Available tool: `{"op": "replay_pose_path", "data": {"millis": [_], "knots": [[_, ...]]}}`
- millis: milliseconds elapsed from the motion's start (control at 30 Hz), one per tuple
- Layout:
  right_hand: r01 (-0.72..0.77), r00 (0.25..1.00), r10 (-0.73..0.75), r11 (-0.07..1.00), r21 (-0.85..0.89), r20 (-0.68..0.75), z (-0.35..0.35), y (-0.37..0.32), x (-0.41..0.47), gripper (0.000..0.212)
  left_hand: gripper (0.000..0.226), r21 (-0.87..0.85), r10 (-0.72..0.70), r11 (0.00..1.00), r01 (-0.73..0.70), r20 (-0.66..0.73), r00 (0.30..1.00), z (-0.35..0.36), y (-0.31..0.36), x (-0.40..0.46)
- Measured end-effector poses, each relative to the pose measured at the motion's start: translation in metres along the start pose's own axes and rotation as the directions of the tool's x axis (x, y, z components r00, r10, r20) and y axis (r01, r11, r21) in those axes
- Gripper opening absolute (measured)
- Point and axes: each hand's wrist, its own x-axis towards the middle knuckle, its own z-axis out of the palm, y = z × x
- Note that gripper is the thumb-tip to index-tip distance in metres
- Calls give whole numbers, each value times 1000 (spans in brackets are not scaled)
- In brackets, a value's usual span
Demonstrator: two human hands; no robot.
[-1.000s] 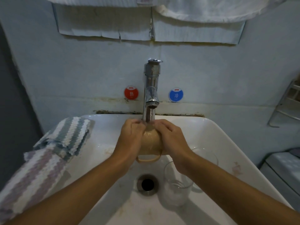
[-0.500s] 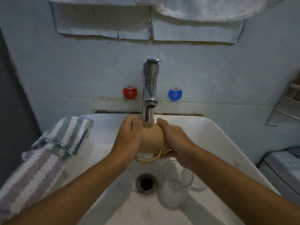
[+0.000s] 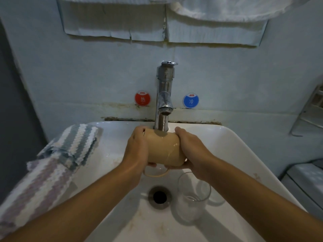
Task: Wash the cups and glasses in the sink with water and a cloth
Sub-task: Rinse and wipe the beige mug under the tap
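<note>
In the head view we hold the tan ceramic mug (image 3: 164, 149) on its side under the running stream of the chrome single-lever tap (image 3: 165, 91), above the white ceramic sink (image 3: 232, 142). Our left hand (image 3: 136, 151) wraps one end of the mug and our right hand (image 3: 190, 151) wraps the other end, fingers curled around the wall; the mug's handle hangs down beneath it. Water strikes the upper side of the mug and runs over it. A clear drinking glass (image 3: 193, 198) stands upright in the basin just right of the round metal drain (image 3: 159, 196), with some water in its bottom. The striped knitted cloth (image 3: 57, 159) lies draped over the left rim of the sink, touched by neither hand. We judge the mug to be in its rinse step; the glass is not yet handled, and cloth work remains.
</note>
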Motion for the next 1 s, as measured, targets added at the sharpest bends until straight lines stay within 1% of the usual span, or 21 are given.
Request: {"op": "replay_pose_path", "data": {"millis": [67, 133, 167, 233, 300, 367, 433, 500, 600, 667, 700, 767, 833, 933, 1000], "knots": [[1, 1000, -1, 1000, -11, -11, -1, 0, -1, 28, 33, -2, -19, 1000, 19, 14, 1000, 1, 0, 1], [40, 999, -41, 998, -41, -17, -2, 2, 1, 26, 34, -3, -37, 999, 37, 20, 999, 0, 1, 0], [68, 997, -69, 996, -57, -21, -2, 2, 2, 25, 37, 10, -22, 1000, 21, 21, 1000, 0, 1, -1], [116, 992, -119, 990, -80, -31, -1, 3, 5, 23, 41, 84, 76, 993, -80, 50, 996, -1, 0, -3], [157, 986, -163, 982, -100, -45, -1, 4, 8, 25, 37, 158, 195, 965, -210, 102, 975, -2, -1, -5], [171, 983, -178, 978, -122, -49, -2, 4, 8, 27, 34, 200, 245, 942, -270, 144, 959, -1, -3, -5], [157, 986, -162, 980, -125, -35, -3, 5, 7, 29, 36, 238, 241, 932, -275, 162, 957, 0, -5, -3], [148, 989, -148, 979, -142, 9, -2, 7, 6, 34, 32, 242, 225, 935, -260, 161, 961, 1, -6, -1], [129, 990, -116, 975, -182, 80, 1, 6, 3, 46, 14, 213, 154, 963, -166, 72, 985, 0, -8, 5], [98, 991, -77, 973, -209, 109, 1, 4, 2, 43, 18, 171, 104, 980, -104, 9, 995, 0, -7, 9], [83, 993, -62, 974, -212, 104, 1, 3, 2, 41, 22, 163, 97, 982, -96, 2, 995, 0, -8, 11], [60, 997, -49, 976, -208, 57, 0, 2, 2, 34, 28, 152, 120, 981, -122, 24, 992, 0, -9, 9], [35, 999, -33, 977, -211, 12, -1, 2, 3, 33, 30, 155, 155, 974, -163, 67, 986, 0, -10, 4], [-12, 1000, 9, 980, -199, -14, -3, 1, 2, 39, 25, 232, 270, 925, -303, 162, 949, 0, -13, 2], [-31, 999, 26, 982, -185, -28, -5, 0, 3, 41, 44, 243, 316, 897, -369, 229, 921, 0, -15, 2]]}}
